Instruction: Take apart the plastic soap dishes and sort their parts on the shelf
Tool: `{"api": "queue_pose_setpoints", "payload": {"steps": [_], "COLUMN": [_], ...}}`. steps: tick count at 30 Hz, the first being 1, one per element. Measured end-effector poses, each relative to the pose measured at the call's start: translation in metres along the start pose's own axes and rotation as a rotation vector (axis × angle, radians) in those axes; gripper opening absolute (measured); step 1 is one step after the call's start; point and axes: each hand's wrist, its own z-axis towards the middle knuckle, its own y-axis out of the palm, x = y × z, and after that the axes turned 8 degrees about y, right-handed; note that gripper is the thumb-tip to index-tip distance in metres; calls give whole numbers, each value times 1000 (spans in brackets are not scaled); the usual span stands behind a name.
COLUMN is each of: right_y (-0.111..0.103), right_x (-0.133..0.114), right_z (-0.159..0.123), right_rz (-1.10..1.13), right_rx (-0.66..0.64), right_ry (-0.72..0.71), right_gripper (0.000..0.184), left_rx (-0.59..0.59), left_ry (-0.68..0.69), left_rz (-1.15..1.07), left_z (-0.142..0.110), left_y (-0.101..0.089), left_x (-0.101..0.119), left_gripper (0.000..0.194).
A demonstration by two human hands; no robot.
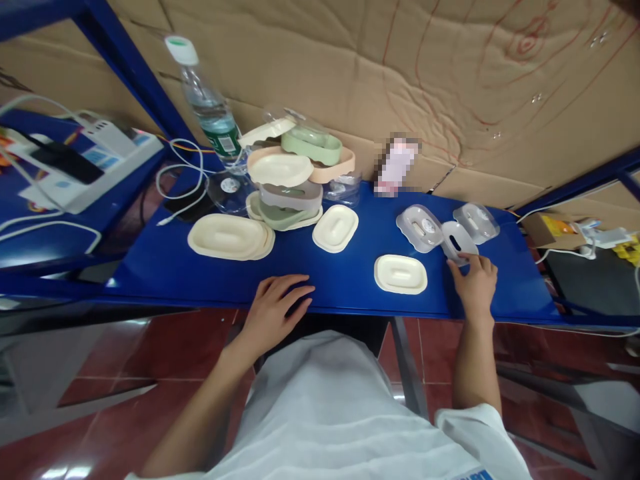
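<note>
My right hand (475,283) pinches the near edge of a translucent whitish plastic piece with a slot (457,240), at the right of the table. Two clear plastic pieces with round stickers flank it: one clear piece (421,228) on its left, another clear piece (477,223) behind on its right. Left of that hand lies a cream oval lid (401,274). At the table's front edge rests my left hand (283,303), its fingers apart and nothing in them. A second cream lid (335,229) and a stack of cream oval pieces (227,237) lie beyond it.
A pile of green, peach and grey oval trays (300,167) stands at the back of the blue table (345,280). Beside it are a water bottle (215,113) and a white cable (200,167). A cardboard wall (320,73) closes the back; a blurred-out item (397,165) leans there.
</note>
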Motion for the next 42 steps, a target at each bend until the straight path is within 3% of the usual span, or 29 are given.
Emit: {"api": "queue_pose_setpoints", "payload": {"steps": [3,6,9,12,16,21,24,27,32,42], "right_y": [-19,-38,-52,-57,-50,-34,-26,-22,-20,-16], "right_x": [13,12,-9,-42,-83,-122,-140,-154,-176,-228], "right_z": [-31,-59,-82,-97,-108,-104,-99,-97,-102,-99], "right_rz": [120,295,441,565,643,704,727,681,634,634], "right_rx": [38,70,111,51,-168,-353,-379,-395,-388,-429], "right_ry": [3,68,117,62,-170,-446,-561,-664,-784,-863], "right_gripper": [40,34,27,19,15,22,30,37,48,40], "left_rx": [-72,-154,-286,-312,-250,-28,97,115,26,137], "left_ry": [68,173,324,373,313,148,73,68,111,18], "left_rz": [-88,-130,-91,-12,24,-5,14,31,51,79], "left_z": [24,58,88,100,81,29,9,5,0,-30], "left_y": [1,19,47,66,62,41,34,30,20,4], "left_x": [8,32,59,72,60,43,43,41,27,-2], "left_gripper": [27,38,45,25,13,13,27,39,33,30]}}
